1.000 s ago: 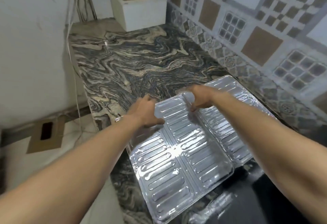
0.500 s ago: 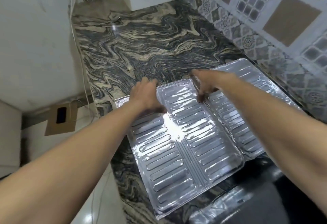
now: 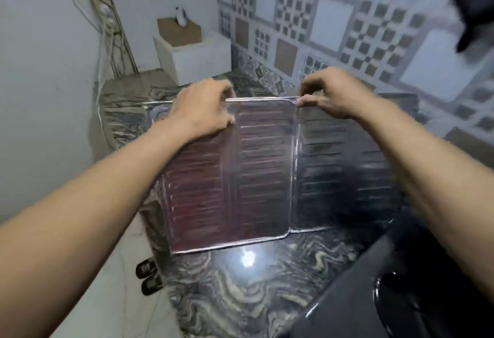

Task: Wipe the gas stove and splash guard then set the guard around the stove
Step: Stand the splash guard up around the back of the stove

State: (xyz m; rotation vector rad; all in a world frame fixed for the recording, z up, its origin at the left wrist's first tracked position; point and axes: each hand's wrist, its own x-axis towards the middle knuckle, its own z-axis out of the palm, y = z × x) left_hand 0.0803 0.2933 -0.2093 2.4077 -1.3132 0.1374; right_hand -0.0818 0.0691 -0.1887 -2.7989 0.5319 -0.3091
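splash guard: flat on the countertop a second ago, now stood upright, panels facing the person | left hand: from resting on the flat sheet to gripping its top edge | right hand: likewise, now pinching the top edge at a fold | sheet surface: bright silver then, dark reddish reflection now

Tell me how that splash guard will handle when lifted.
Probably light: the left hand and right hand hold the splash guard upright by its top edge alone. Its fold lines suggest the panels will swing. The thin shiny sheet likely dents easily.
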